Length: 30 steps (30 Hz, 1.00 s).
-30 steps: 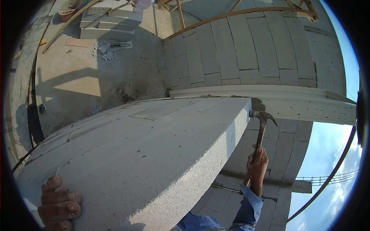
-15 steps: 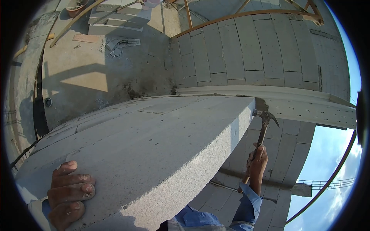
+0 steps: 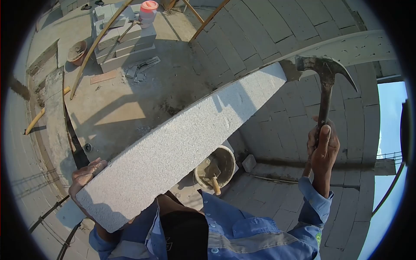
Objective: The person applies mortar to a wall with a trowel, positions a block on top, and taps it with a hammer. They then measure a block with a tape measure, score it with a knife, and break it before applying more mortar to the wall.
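In my right hand is a claw hammer, gripped by its handle. The hammer head is raised beside the far right end of a pale aerated concrete block, apart from it. Rough and sunlit, the block's top runs diagonally from lower left to upper right. My left hand is closed round the block's near left end, its fingers over the far edge; the palm is partly hidden. A strip of grey mortar shows between the block's far end and a pale post.
Below the block stands a mortar bucket with a trowel in it. Across the floor are stacked blocks, a lidded pink-and-white container, a brown tub and a leaning pole. Block walls rise around.
The hammer has come away from the block's end and up, closer to my view. My view has shifted over the block's top. My left hand now shows at the block's end.
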Each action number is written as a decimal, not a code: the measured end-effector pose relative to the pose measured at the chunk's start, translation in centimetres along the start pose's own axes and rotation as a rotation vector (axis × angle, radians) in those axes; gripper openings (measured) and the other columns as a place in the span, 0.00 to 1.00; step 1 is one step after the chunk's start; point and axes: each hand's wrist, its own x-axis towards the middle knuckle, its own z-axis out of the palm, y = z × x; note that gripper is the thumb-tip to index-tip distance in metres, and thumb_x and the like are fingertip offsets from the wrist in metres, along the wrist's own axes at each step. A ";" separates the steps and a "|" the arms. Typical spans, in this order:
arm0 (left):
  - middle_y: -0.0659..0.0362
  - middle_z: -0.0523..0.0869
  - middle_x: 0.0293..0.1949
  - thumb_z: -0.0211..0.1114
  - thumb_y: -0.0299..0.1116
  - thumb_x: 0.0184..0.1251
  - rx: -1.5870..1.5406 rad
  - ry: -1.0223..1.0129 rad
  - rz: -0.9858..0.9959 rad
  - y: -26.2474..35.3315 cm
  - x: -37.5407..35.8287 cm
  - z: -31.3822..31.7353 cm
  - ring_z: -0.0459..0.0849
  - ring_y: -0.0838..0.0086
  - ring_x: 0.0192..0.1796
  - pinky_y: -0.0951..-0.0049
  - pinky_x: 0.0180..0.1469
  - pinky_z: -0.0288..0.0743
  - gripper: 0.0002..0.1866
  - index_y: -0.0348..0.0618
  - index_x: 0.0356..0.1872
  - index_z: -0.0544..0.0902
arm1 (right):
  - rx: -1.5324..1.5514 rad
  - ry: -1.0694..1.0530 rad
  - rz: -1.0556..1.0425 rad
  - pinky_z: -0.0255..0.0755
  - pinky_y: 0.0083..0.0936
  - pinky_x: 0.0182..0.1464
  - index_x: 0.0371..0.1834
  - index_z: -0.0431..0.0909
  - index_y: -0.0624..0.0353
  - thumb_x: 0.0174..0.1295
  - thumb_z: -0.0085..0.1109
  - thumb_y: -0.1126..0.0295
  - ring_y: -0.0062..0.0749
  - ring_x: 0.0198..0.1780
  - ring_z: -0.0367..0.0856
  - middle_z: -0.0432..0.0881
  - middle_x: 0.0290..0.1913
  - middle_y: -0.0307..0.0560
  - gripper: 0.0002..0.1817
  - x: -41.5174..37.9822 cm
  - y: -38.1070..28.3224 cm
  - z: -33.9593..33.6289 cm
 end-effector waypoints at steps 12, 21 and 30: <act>0.54 0.80 0.47 0.73 0.34 0.58 0.114 0.063 0.012 -7.2 -1.6 -4.6 0.82 0.65 0.49 0.54 0.62 0.72 0.30 0.43 0.60 0.69 | 0.074 -0.274 -0.060 0.65 0.29 0.26 0.48 0.78 0.63 0.75 0.49 0.54 0.27 0.22 0.69 0.72 0.19 0.42 0.21 -2.9 -0.7 1.0; 0.52 0.79 0.52 0.80 0.29 0.45 0.415 0.169 -0.116 -8.2 -2.0 -6.5 0.79 0.63 0.54 0.60 0.57 0.74 0.42 0.37 0.64 0.66 | 0.059 -0.303 -0.267 0.66 0.40 0.23 0.41 0.78 0.61 0.73 0.52 0.58 0.42 0.16 0.76 0.75 0.15 0.51 0.15 -3.5 -0.8 2.3; 0.48 0.80 0.55 0.85 0.35 0.34 0.325 0.129 -0.655 -1.0 1.8 -3.3 0.80 0.56 0.54 0.61 0.58 0.74 0.49 0.32 0.63 0.70 | 0.293 -0.350 -0.168 0.66 0.40 0.26 0.41 0.78 0.62 0.71 0.55 0.55 0.46 0.20 0.76 0.76 0.19 0.54 0.18 -10.3 6.0 4.6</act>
